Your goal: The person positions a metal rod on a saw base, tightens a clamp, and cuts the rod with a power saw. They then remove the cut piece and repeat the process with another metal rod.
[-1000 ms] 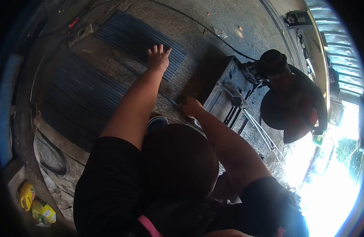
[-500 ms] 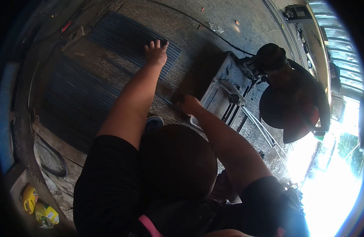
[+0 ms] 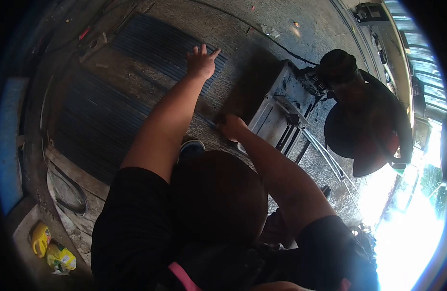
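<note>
My left hand [image 3: 201, 64] is open with fingers spread, over the right end of a row of dark metal bars [image 3: 153, 41] laid side by side on the floor. Lower down, my right hand [image 3: 231, 128] is closed round the end of a thin metal bar [image 3: 204, 119], beside the base of a cut-off saw [image 3: 276, 104]. The palm side of this hand is hidden, and the bar is partly in shadow. The saw's dark motor and round guard [image 3: 352, 123] stand to the right.
A second, wider group of dark bars [image 3: 95, 121] lies at left. Thin rods [image 3: 325, 154] lie by the saw, and a black cable [image 3: 262, 34] crosses the floor. A yellow container [image 3: 40, 239] and a yellow bag [image 3: 61, 258] sit at lower left. Bright light enters at right.
My left hand has shifted slightly right over the bars, fingers still spread. My right hand stays closed by the saw base. The whole view has shifted a little.
</note>
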A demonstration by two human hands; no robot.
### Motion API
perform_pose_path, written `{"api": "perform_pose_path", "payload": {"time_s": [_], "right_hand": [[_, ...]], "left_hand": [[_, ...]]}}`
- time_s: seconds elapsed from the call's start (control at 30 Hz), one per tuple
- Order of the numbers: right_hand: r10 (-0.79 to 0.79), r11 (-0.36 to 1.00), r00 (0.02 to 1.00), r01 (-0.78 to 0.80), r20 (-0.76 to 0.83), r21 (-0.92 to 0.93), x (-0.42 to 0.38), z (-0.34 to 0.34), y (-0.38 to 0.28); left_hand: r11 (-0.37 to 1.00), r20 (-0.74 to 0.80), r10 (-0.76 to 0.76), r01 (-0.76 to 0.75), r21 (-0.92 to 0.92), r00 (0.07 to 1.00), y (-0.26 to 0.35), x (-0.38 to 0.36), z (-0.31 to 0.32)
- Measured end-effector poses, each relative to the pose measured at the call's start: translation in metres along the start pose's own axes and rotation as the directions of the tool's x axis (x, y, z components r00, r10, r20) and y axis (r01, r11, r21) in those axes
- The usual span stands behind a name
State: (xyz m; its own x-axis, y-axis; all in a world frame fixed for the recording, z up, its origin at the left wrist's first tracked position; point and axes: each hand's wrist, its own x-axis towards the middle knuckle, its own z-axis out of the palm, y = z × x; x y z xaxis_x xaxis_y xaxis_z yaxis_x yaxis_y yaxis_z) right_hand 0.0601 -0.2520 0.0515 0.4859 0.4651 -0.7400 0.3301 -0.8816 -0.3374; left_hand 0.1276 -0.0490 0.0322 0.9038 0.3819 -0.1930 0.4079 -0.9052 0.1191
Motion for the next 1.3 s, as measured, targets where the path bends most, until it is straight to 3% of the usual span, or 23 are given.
{"api": "perform_pose_path", "payload": {"time_s": [0.07, 0.1, 0.17, 0.2, 0.27, 0.37, 0.4, 0.43, 0.47, 0.53, 0.6, 0.67, 0.77, 0.83, 0.97, 1.03, 1.07, 1.1, 1.13, 1.17, 1.2, 1.23, 1.3], "right_hand": [[0.022, 1.0, 0.999, -0.021, -0.028, 0.014, -0.001, 0.001, 0.001], [0.019, 1.0, 1.0, -0.018, -0.024, 0.021, -0.002, 0.001, 0.002], [0.001, 1.0, 0.999, 0.0, -0.039, 0.009, -0.001, 0.0, 0.0], [0.001, 1.0, 0.999, 0.0, -0.044, 0.028, 0.0, 0.001, -0.003], [-0.039, 0.999, 0.998, 0.041, -0.058, 0.032, -0.001, 0.001, -0.007], [0.061, 0.954, 0.992, -0.025, -0.11, 0.298, -0.006, 0.0, -0.017], [0.081, 0.95, 0.989, -0.038, -0.127, 0.308, -0.008, 0.001, -0.017], [0.024, 0.94, 0.983, 0.04, -0.182, 0.339, -0.011, 0.003, -0.016], [-0.032, 0.925, 0.97, 0.12, -0.241, 0.36, -0.016, 0.003, -0.012], [0.027, 0.923, 0.975, 0.061, -0.221, 0.381, -0.053, -0.024, -0.019], [0.066, 0.916, 0.98, 0.015, -0.187, 0.401, -0.067, -0.032, -0.02], [-0.148, 0.95, 0.864, 0.259, -0.481, 0.172, -0.077, -0.035, -0.005], [-0.056, 0.96, 0.813, 0.204, -0.58, 0.193, -0.103, -0.066, -0.003], [0.005, 0.939, 0.729, 0.233, -0.685, 0.254, -0.127, -0.086, 0.002], [0.076, 0.915, 0.553, 0.292, -0.83, 0.279, -0.184, -0.115, 0.006], [0.138, 0.887, 0.49, 0.326, -0.861, 0.328, -0.192, -0.124, 0.018], [-0.127, 0.991, 0.45, 0.093, -0.884, -0.095, -0.197, -0.132, 0.026], [-0.368, 0.856, 0.477, -0.161, -0.798, -0.491, -0.212, -0.138, 0.024], [-0.371, 0.861, 0.455, -0.159, -0.81, -0.484, -0.227, -0.143, 0.023], [-0.215, 0.977, 0.391, 0.078, -0.895, -0.201, -0.241, -0.146, 0.023], [-0.028, 0.94, 0.368, 0.325, -0.929, 0.101, -0.258, -0.148, 0.027], [-0.002, 0.936, 0.346, 0.33, -0.938, 0.119, -0.258, -0.15, 0.04], [-0.184, 0.967, 0.322, 0.229, -0.929, -0.112, -0.257, -0.139, 0.061]], "left_hand": [[0.994, -0.138, 0.047, -0.06, -0.091, 0.989, 0.0, -0.008, -0.003], [0.995, -0.133, 0.048, -0.06, -0.084, 0.99, -0.002, -0.012, 0.001], [0.918, -0.319, -0.071, -0.063, -0.391, 0.945, -0.012, -0.018, 0.015], [0.923, -0.319, -0.055, -0.074, -0.378, 0.946, -0.019, -0.025, 0.02], [0.815, -0.401, -0.03, -0.21, -0.54, 0.915, -0.028, -0.049, 0.029], [0.695, -0.396, -0.028, -0.267, -0.667, 0.918, -0.017, -0.092, 0.044], [0.66, -0.422, -0.021, -0.304, -0.686, 0.906, -0.011, -0.103, 0.05], [0.649, -0.429, -0.001, -0.325, -0.688, 0.904, 0.0, -0.113, 0.049], [0.615, -0.321, -0.032, -0.235, -0.753, 0.946, 0.013, -0.123, 0.047], [0.545, -0.145, -0.009, -0.116, -0.83, 0.989, 0.032, -0.132, 0.033], [0.531, -0.177, 0.07, -0.187, -0.826, 0.982, 0.034, -0.131, 0.02], [0.496, -0.237, 0.182, -0.297, -0.816, 0.954, 0.048, -0.126, -0.008], [0.433, -0.222, 0.419, -0.408, -0.804, 0.88, 0.069, -0.118, -0.065], [0.402, -0.27, 0.583, -0.561, -0.724, 0.766, 0.091, -0.113, -0.106], [0.398, -0.291, 0.69, -0.683, -0.612, 0.662, 0.131, -0.127, -0.184], [0.355, -0.344, 0.753, -0.787, -0.505, 0.561, 0.152, -0.149, -0.22], [0.42, -0.328, 0.74, -0.785, -0.455, 0.586, 0.162, -0.162, -0.234], [0.421, -0.335, 0.745, -0.797, -0.433, 0.576, 0.169, -0.174, -0.249], [0.488, -0.322, 0.734, -0.794, -0.363, 0.598, 0.177, -0.187, -0.264], [0.546, -0.309, 0.725, -0.787, -0.287, 0.616, 0.188, -0.196, -0.276], [0.538, -0.304, 0.743, -0.802, -0.26, 0.597, 0.198, -0.2, -0.283], [0.534, -0.264, 0.766, -0.809, -0.246, 0.586, 0.207, -0.2, -0.288], [0.523, -0.138, 0.82, -0.825, -0.214, 0.556, 0.229, -0.209, -0.292]]}}
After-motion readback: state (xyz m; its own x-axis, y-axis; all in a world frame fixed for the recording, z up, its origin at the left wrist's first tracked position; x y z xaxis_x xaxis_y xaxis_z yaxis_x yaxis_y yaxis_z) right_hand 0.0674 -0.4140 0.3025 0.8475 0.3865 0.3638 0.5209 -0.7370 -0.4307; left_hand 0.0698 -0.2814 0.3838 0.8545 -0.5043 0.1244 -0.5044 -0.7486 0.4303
